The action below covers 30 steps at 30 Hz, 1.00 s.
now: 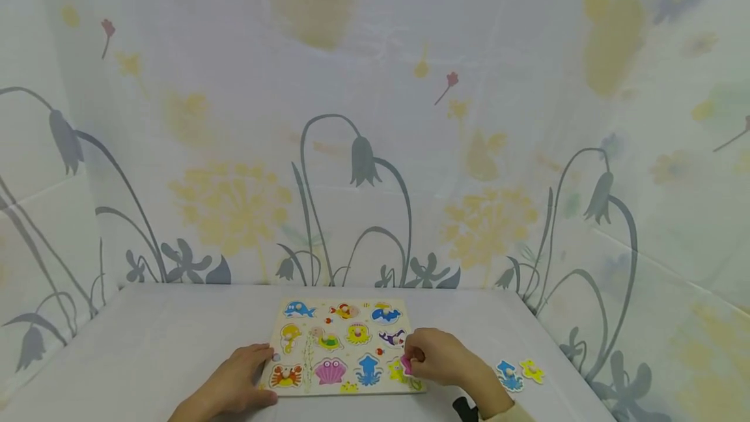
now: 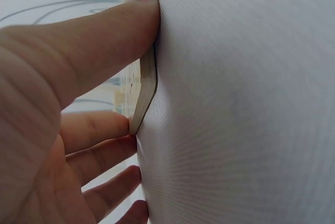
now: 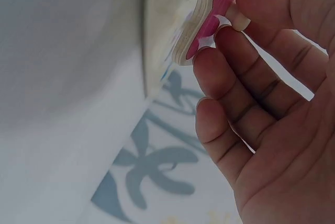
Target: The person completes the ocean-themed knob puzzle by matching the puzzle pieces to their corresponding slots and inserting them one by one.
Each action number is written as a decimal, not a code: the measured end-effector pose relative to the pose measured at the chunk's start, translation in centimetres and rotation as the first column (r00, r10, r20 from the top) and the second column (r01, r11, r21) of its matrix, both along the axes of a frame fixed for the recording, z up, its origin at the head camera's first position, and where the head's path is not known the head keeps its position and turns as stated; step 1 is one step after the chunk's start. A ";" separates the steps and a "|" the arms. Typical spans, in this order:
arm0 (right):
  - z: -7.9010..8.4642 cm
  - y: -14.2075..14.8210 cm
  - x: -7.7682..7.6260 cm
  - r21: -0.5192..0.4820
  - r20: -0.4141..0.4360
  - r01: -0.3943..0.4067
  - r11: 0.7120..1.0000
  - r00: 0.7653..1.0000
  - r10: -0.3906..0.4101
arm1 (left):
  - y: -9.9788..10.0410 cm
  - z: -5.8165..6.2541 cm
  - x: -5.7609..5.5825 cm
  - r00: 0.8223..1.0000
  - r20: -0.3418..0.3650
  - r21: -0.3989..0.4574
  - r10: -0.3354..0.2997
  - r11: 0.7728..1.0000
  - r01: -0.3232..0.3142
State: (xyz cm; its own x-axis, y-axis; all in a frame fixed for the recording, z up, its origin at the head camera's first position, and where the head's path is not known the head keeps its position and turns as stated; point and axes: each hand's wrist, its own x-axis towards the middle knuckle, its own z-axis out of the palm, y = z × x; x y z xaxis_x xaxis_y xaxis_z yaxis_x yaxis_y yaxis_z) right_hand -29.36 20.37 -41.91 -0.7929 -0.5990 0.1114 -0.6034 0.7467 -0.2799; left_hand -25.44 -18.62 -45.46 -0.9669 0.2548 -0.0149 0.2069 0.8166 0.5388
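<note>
A wooden puzzle board with sea-animal pictures lies on the table. My left hand holds its near left corner, thumb on the near edge and fingers along the left side; the left wrist view shows the thumb against the wooden edge. Over the board's near right corner, my right hand pinches a pink puzzle piece by its peg. In the right wrist view this piece is tilted, its wooden peg between thumb and fingers. Most of its picture is hidden.
A blue octopus piece and a yellow star piece lie on the white table, right of the right forearm. A black object shows beside the right wrist. A flower-patterned cloth hangs behind the table.
</note>
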 end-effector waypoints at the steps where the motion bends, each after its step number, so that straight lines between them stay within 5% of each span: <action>1: 0.0 -0.6 -0.1 0.001 -0.004 -0.015 1.000 1.000 0.015 | 0.0 0.0 0.0 1.000 0.000 0.002 0.002 1.000 -0.002; 11: -0.6 -6.5 -1.0 0.070 -0.037 -0.126 0.990 0.991 0.129 | 0.1 0.2 0.2 1.000 -0.011 0.007 0.009 1.000 -0.009; 30: -0.7 -12.9 -1.3 0.113 0.011 -0.173 0.978 0.985 0.173 | 0.1 0.1 0.2 1.000 -0.024 0.013 0.005 1.000 -0.005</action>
State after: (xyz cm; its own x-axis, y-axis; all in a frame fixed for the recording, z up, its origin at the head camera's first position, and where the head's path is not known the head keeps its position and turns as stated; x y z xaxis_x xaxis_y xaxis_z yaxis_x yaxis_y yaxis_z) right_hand -30.67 7.50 -42.64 -0.6759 -0.7362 0.0347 -0.7264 0.6575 -0.2003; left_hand -25.29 -18.56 -45.35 -0.9682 0.2501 0.0113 0.2158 0.8108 0.5441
